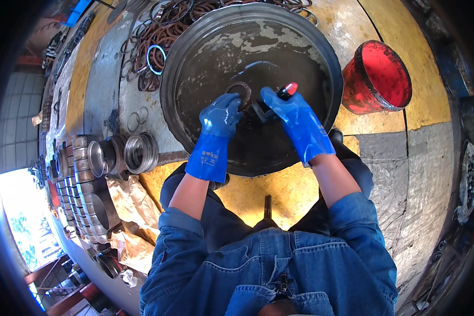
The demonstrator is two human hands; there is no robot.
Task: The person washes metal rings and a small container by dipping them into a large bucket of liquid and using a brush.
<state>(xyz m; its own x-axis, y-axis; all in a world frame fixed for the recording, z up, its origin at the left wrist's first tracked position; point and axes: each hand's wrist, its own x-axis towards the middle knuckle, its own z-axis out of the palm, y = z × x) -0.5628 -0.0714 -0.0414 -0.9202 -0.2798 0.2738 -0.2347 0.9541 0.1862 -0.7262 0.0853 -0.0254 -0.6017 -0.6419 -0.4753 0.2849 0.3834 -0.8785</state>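
Over a wide round tub point(174, 39) of dark, murky liquid, I work in blue rubber gloves. My left hand point(219, 117) is closed round a dark brown metal ring point(246, 90), whose upper arc shows past the fingers. Gripped in my right hand point(289, 108) is a brush-like tool point(288, 90) with a black, red-tipped handle. Its dark block-shaped head points toward the ring; I cannot tell whether they touch. Patches of pale foam float near the tub's far side.
Many rusty rings point(168, 37) lie piled beyond the tub's left side. A red bucket point(356, 79) stands to its right. At the left are shiny metal rings point(140, 152) and stacked cylindrical sleeves point(84, 184), with crumpled brown paper point(134, 200) beside them.
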